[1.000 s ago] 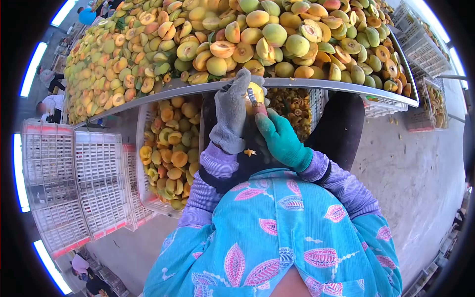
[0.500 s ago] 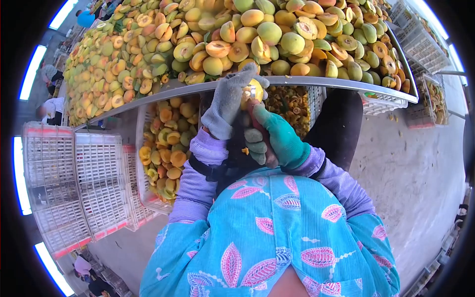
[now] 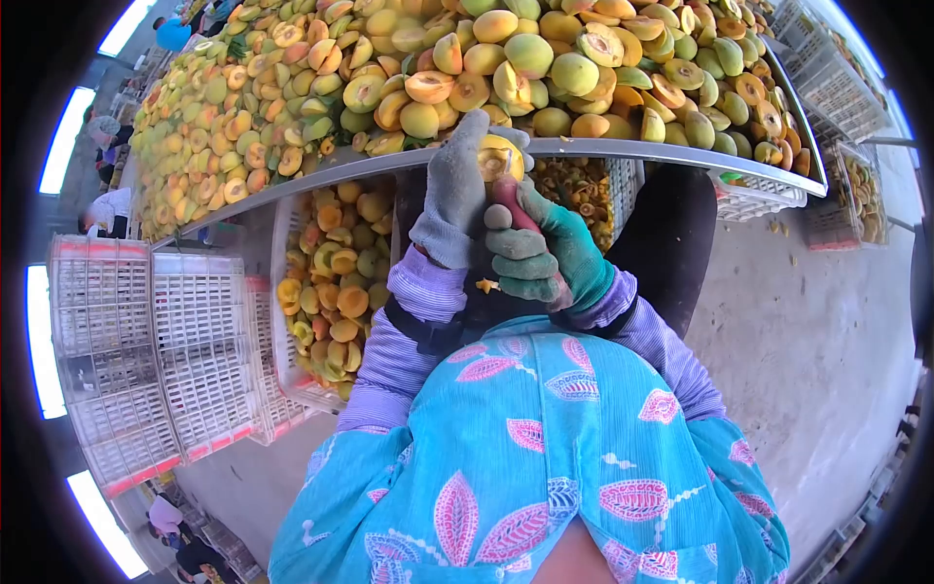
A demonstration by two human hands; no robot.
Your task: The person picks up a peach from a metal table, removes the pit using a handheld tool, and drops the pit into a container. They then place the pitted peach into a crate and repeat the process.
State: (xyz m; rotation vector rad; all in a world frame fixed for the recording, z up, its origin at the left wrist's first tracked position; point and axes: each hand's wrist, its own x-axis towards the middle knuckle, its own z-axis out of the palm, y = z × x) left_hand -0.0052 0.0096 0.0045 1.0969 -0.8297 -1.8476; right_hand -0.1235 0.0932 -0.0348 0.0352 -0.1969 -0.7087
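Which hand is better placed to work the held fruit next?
Probably the right hand: it grips the red-handled tool, pointed at the fruit, which the left hand holds.

One wide head-worn view looks forward and steeply down, fairly near the fingers (image 3: 525, 267).

Forearms (image 3: 409, 307) angled inward, gloved left hand (image 3: 459, 187) cupped, right hand (image 3: 556, 251) just beside it, fingers (image 3: 520, 267) curled.
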